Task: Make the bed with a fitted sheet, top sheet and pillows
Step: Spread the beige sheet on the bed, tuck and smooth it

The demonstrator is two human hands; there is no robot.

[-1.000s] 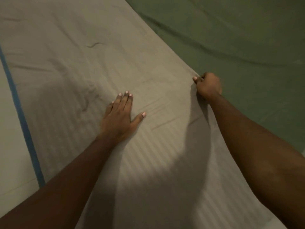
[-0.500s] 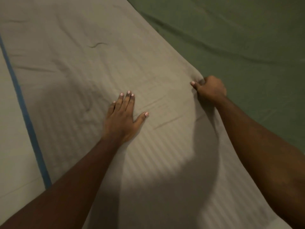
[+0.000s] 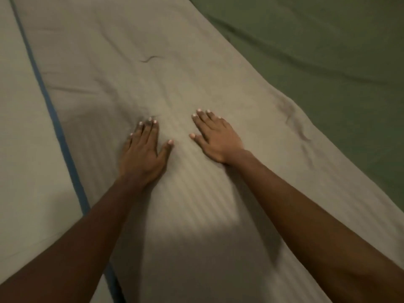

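Hands: left hand (image 3: 142,154) and right hand (image 3: 216,138) both lie flat, palms down, fingers straight, holding nothing; thumbs near each other, not touching.
Task thing: grey striped top sheet (image 3: 196,204) lies as a broad band under both palms, over the green fitted sheet (image 3: 317,62), which shows bare on the right.
Long axis: band runs away from the person, frame bottom to top, leaning a little left.
Left border: blue band (image 3: 54,119) runs along the sheet's left side; pale cloth (image 3: 21,127) lies beyond it, cannot tell if same sheet or a pillow.
Key relation: sheet's free edge lies to the right of the right hand, with rumpled folds (image 3: 290,121) just inside it; right hand is nearer to them, left hand well apart.
Other crease: small crease (image 3: 149,59) beyond both sets of fingertips.
Step (judged): smoothing the top sheet; the folds probably call for an outward sweep by the right hand.
Writing: no brand, label or text readable.
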